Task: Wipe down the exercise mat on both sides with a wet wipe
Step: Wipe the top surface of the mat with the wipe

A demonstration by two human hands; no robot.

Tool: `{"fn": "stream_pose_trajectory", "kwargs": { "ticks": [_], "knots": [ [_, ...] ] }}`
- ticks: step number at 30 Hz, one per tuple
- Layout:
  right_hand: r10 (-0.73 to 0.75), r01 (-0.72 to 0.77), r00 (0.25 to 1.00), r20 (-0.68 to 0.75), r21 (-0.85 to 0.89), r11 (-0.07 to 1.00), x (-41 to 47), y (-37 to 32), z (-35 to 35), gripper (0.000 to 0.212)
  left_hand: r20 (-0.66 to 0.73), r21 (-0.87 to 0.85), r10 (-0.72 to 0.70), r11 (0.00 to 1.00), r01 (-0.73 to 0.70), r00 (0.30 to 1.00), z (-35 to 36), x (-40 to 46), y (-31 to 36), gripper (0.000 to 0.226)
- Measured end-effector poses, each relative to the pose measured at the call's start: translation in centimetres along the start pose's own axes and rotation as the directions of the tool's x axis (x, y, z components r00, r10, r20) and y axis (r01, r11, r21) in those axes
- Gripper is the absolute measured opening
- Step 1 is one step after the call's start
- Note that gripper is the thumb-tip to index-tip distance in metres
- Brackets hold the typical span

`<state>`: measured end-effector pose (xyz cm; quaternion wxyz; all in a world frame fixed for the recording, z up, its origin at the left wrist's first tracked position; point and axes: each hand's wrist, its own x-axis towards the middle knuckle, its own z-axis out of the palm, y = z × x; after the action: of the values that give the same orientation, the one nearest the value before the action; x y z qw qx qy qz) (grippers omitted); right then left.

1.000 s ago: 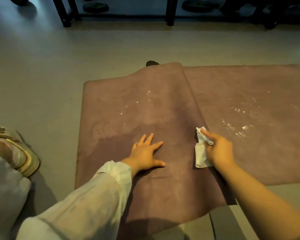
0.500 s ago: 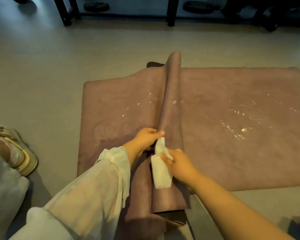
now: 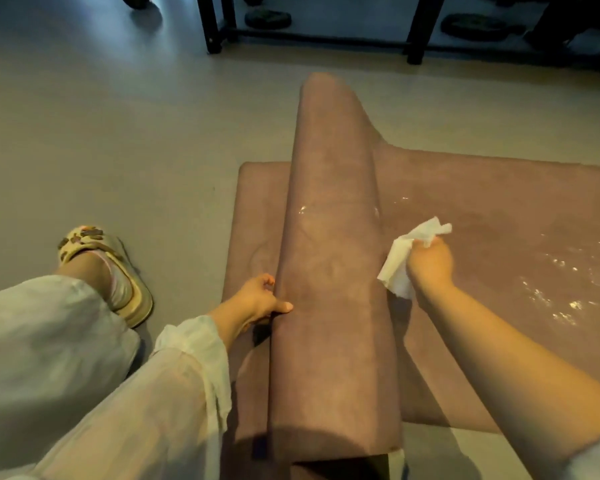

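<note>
While left hand point(image 3: 257, 301) grips the mat point(image 3: 329, 271) fold's edge, right hand point(image 3: 428, 263) holds wipe point(image 3: 404, 258).

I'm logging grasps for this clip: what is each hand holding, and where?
Right hand grips the wet wipe by its bunched upper end. Left hand holds the mat at the raised fold's left edge.

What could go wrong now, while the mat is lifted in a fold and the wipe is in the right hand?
1. The left hand grips the raised fold of the mat at one spot only; it may slip and flop back.
2. Wet droplets shine on the flat part; folding could trap moisture.
3. The wet wipe dangles loosely and may drop.
</note>
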<state>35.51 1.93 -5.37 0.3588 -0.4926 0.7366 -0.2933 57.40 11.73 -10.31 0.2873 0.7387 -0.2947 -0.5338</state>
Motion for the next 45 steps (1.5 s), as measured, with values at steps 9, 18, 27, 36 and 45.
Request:
{"fn": "stream_pose_trajectory", "kwargs": {
  "ticks": [9, 18, 27, 36, 45],
  "knots": [
    [-0.561, 0.603, 0.790, 0.247, -0.479, 0.638, -3.2, -7.0, 9.7, 0.051, -0.186, 0.003, -0.024, 1.000, 0.025, 0.982, -7.7, 1.2, -3.2, 0.048],
    [-0.744, 0.756, 0.540, 0.393, -0.615, 0.224, -1.6, -13.6, 16.9, 0.066, -0.154, 0.019, -0.020, 1.000, 0.023, 0.988, -7.5, 3.4, -5.5, 0.044],
    [-0.163, 0.864, 0.494, 0.854, -0.461, 0.200, -1.6, -6.5, 21.4, 0.053, -0.136, 0.316, 0.009, 0.948, 0.035, 0.991, -8.5, 4.6, -6.0, 0.046],
    [-0.016, 0.980, 0.104, 0.994, -0.099, 0.171, -11.6, -0.8, 17.5, 0.051, -0.182, 0.432, 0.193, 0.896, -0.098, 0.964, -12.3, 4.5, -3.9, 0.047],
    [0.134, 0.975, -0.221, 0.966, 0.222, 0.010, -17.3, 2.1, 11.2, 0.050, 0.173, 0.594, 0.157, 0.771, -0.230, 0.972, -11.6, 1.9, -2.8, 0.072]
  ]
}}
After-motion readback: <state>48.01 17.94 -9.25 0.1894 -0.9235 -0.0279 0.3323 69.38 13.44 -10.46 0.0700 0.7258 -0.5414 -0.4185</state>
